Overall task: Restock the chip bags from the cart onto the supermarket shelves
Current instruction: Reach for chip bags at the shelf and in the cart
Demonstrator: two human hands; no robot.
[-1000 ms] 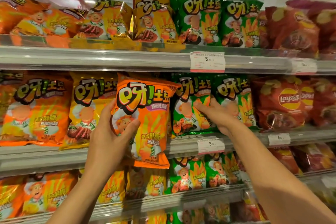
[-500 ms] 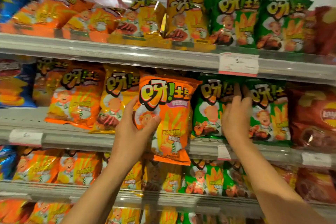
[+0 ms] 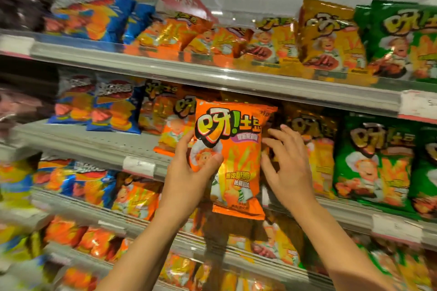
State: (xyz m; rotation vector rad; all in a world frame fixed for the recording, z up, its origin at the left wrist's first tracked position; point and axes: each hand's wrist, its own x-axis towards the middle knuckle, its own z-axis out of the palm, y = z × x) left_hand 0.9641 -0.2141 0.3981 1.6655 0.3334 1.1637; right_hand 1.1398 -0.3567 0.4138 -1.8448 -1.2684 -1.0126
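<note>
Left hand: left hand [image 3: 186,179] grips the orange chip bag [image 3: 230,158] by its left edge, thumb across the front and fingers curled behind, holding it upright in front of the middle shelf [image 3: 99,146].
Right hand: right hand [image 3: 287,165] has left the green bags [image 3: 376,160], where it was half a second ago, and now sits just beside the orange bag's right edge, fingers spread and loosely bent, holding nothing; whether the fingertips touch the dark yellow bag [image 3: 316,146] behind cannot be told.
Bag position: still off the shelf, in front of the gap between the orange row [image 3: 172,123] on the left and the dark yellow bag on the right.
Change: the view has swung left, bringing the blue bags [image 3: 113,106] into sight.
Meaning: the right hand seems to be clearing or steadying the slot, so the bag is probably about to be pushed in.
Cart: not in view.
</note>
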